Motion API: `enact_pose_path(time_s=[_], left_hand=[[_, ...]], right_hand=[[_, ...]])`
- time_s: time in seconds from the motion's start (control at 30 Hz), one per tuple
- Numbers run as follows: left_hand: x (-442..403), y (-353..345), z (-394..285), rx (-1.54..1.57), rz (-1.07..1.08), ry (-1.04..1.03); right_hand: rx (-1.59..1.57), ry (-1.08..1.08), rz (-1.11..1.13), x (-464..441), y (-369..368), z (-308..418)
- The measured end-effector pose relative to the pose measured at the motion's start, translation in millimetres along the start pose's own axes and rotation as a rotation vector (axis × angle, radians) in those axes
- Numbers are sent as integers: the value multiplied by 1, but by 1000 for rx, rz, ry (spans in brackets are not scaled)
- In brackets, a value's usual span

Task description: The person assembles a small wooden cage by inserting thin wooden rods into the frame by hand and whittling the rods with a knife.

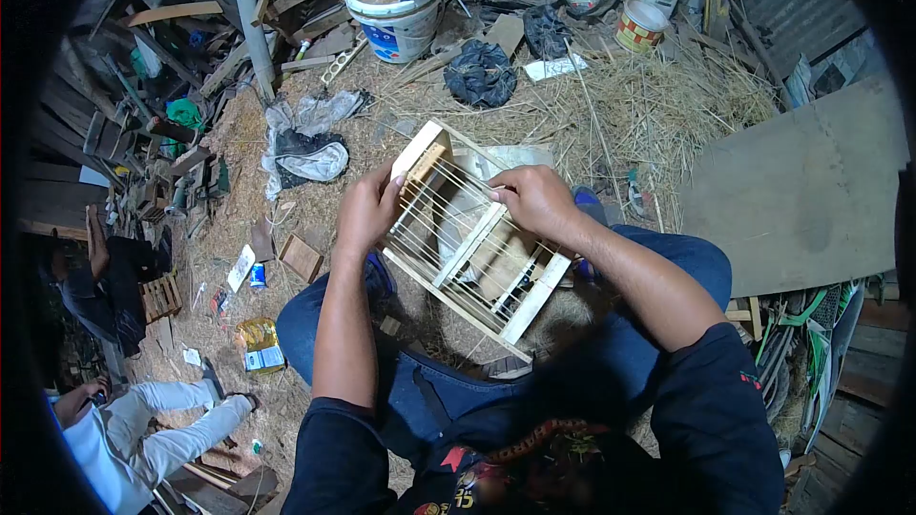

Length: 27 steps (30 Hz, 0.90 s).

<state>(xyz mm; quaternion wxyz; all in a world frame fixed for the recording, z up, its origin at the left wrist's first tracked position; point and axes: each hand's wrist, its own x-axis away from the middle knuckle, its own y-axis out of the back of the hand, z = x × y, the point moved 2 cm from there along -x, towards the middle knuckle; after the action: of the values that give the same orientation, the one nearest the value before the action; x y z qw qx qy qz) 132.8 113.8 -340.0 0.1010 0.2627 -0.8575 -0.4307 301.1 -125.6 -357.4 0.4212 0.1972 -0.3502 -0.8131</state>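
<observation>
A small wooden cage (469,246) of pale strips with thin parallel bars is tilted between my knees. My left hand (367,213) is closed around its upper left side, thumb on the wood near an orange-toned block (424,164). At the upper end of the cage's middle crossbar, my right hand (536,202) is closed with thumb and fingers pinched together. Whether a loose bar is also between those fingers, I cannot make out. Through the bars a pale sheet or sack (458,205) shows on the ground, and a small dark piece sits near the lower right rail.
Straw and shavings cover the ground. A white bucket (391,24), a black plastic bag (480,73) and a smaller tub (641,26) stand or lie ahead. A large flat board (792,191) is at right. Two people are at left, near a small slatted crate (160,297).
</observation>
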Motion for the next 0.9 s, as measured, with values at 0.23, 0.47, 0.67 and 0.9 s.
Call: enact_pose_path(time_s=[0.23, 0.47, 0.67, 0.9], left_hand=[[0, 0, 5, -25, 20, 12], [-1, -3, 28, 7, 53, 31], [0, -6, 42, -24, 2, 10], [2, -5, 36, -70, 17, 94]], right_hand=[[-10, -53, 11, 2, 12, 6], [-95, -180, 152, 21, 54, -1], [-97, -178, 231, 43, 84, 2], [61, -94, 306, 56, 95, -11]])
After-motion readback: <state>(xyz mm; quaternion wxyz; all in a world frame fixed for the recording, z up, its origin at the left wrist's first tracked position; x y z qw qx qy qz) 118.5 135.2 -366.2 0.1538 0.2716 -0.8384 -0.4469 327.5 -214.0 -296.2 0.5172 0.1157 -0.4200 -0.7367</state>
